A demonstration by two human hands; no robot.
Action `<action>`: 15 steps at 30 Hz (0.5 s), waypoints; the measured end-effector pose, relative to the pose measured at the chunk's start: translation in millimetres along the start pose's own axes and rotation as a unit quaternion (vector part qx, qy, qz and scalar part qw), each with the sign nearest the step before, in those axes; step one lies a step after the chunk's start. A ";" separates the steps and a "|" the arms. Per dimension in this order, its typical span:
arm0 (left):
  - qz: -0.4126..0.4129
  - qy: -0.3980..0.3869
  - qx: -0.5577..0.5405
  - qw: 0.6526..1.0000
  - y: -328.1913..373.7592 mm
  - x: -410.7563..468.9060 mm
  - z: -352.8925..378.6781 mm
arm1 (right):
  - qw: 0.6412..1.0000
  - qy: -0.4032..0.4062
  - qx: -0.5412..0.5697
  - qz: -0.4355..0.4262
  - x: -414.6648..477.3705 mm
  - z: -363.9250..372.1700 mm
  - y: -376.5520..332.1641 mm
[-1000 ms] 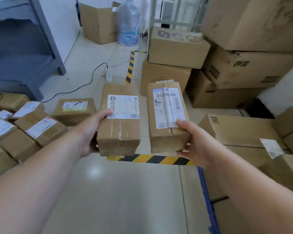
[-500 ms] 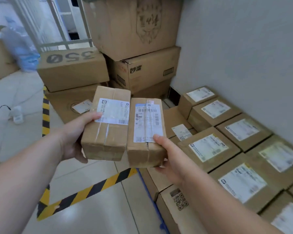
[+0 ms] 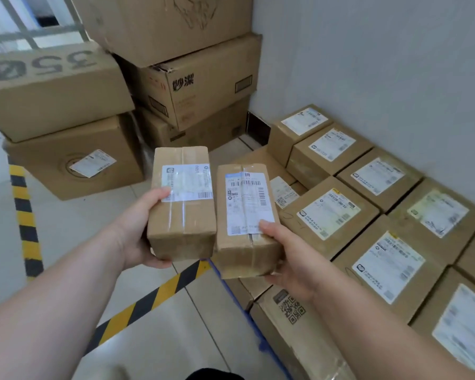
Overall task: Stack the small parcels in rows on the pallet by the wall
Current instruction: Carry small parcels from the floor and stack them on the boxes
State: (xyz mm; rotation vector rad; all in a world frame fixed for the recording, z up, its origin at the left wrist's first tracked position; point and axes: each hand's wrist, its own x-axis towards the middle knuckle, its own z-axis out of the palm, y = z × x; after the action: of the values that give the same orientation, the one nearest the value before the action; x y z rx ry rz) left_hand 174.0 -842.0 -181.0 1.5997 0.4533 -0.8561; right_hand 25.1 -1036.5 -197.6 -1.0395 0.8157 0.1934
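Note:
I hold two small brown parcels side by side in mid-air. My left hand [image 3: 141, 231] grips the left parcel [image 3: 183, 220], which carries a white label with a barcode. My right hand [image 3: 288, 256] grips the right parcel [image 3: 244, 242], whose long white label runs along its top. To the right, rows of labelled small parcels [image 3: 329, 215] lie flat against the grey wall on a pallet with a blue edge [image 3: 247, 314]. Larger flat cartons [image 3: 291, 319] form a lower layer beneath them.
Big cartons [image 3: 192, 86] are stacked in the corner at the back, one marked "350" [image 3: 47, 86] at the left. Yellow-black floor tape [image 3: 25, 215] runs along the tiled floor and turns toward the pallet. The grey wall [image 3: 381, 64] bounds the right side.
My view has swung right from the open floor with loose parcels to the pallet by the wall. Both hands keep their parcels, now closer to the stacked rows.

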 end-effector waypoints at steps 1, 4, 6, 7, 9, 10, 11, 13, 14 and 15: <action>0.002 -0.003 -0.003 1.000 1.7 3.0 1.0 | 1.000 0.005 0.010 0.001 3.3 1.2 0.8; 0.008 -0.009 -0.014 1.000 5.3 13.6 0.3 | 1.000 0.010 0.022 0.002 9.9 6.3 2.8; 0.004 -0.010 -0.020 1.000 3.4 19.9 -0.1 | 1.000 0.013 0.011 0.001 10.9 7.0 3.0; -0.002 -0.010 -0.022 1.000 0.7 22.4 0.1 | 1.000 0.015 0.005 0.004 10.1 6.4 3.3; -0.017 -0.017 -0.027 0.999 -7.1 25.1 2.5 | 1.000 0.021 -0.006 0.012 9.4 2.1 4.7; -0.024 -0.022 -0.029 0.999 -11.2 25.3 4.4 | 1.000 0.024 -0.010 0.017 8.6 -0.4 5.4; -0.029 -0.026 -0.033 0.999 -14.5 25.2 6.7 | 0.999 0.026 -0.014 0.022 6.7 -2.5 5.8; -0.037 -0.026 -0.045 0.998 -17.5 25.2 11.7 | 0.999 0.031 -0.021 0.033 2.5 -7.5 7.2; -0.037 -0.024 -0.052 0.998 -17.0 25.3 14.2 | 0.999 0.035 -0.021 0.036 0.0 -10.0 8.0; -0.035 -0.023 -0.062 0.997 -15.7 25.4 16.7 | 0.998 0.038 -0.020 0.038 -2.6 -12.8 9.0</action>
State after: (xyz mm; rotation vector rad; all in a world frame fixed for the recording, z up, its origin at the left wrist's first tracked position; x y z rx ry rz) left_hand 174.9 -859.0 -210.7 1.4551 0.5225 -0.8982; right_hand 12.3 -1041.8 -205.2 -1.0595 0.9240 0.2363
